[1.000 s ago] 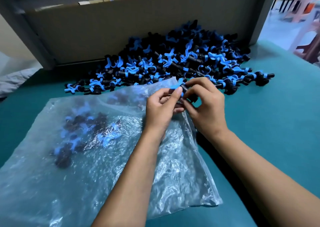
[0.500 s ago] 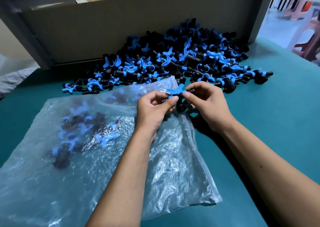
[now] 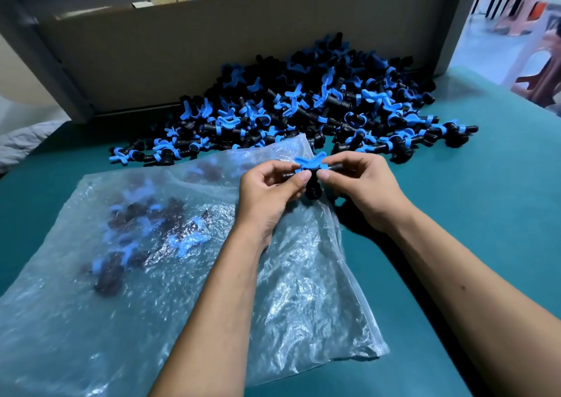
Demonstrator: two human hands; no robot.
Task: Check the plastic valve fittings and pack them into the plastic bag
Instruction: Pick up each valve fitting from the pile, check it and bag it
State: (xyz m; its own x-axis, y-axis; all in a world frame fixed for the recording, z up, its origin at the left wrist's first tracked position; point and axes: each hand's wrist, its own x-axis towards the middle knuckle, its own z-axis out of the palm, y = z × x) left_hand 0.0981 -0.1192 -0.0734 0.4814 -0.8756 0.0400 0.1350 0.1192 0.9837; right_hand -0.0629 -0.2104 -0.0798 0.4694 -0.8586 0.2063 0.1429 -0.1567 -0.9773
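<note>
Valve fitting [image 3: 309, 169], black moulded body with a blue butterfly-shaped handle on top, is held up just above the mouth of the plastic bag [image 3: 170, 263]. It is pinched at one end between thumb and fingers of the left hand [image 3: 267, 190], and at the other end by the right hand [image 3: 361, 190]; a short black stub is seen projecting downward between the two thumbs. The bag is noted as clear, thin and heavily crinkled, lying flat on the teal table surface [image 3: 455, 214], with glare across its wrinkles. A small cluster of packed fittings [image 3: 145, 229] is visible through the film, blurred by it. Behind the hands, a large loose pile of fittings [image 3: 303, 108] is heaped against a brown cardboard panel [image 3: 212, 47]: glossy black barbed tubes tangled with blue winged handles and blue ring collars. A grey metal frame post [image 3: 45, 72] is seen at left.
</note>
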